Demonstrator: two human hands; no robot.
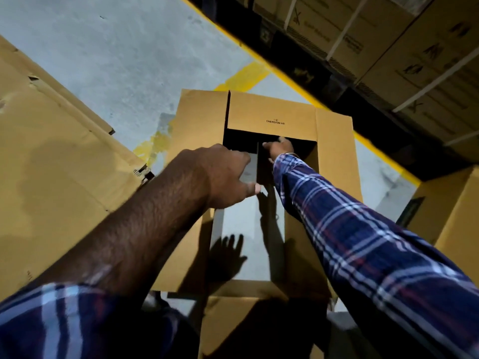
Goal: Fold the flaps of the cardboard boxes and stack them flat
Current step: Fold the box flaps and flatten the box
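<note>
An open cardboard box [259, 193] stands on the concrete floor [124, 60] at the centre of the frame, its far flap [272, 114] spread outward and the floor showing through its open bottom. The left hand [225, 174] reaches over the opening, fingers loosely extended and gripping nothing — the right hand [281, 149], further in, touches the dark far edge; whether it grips cannot be told. Flattened cardboard [51, 164] lies at left. Strapped cartons [388, 40] fill the upper right.

Both hands, the left hand [223, 174] and the right hand [280, 149], reached into the open cardboard box [334, 161] (flaps spread outward) on the concrete floor [116, 60].
</note>
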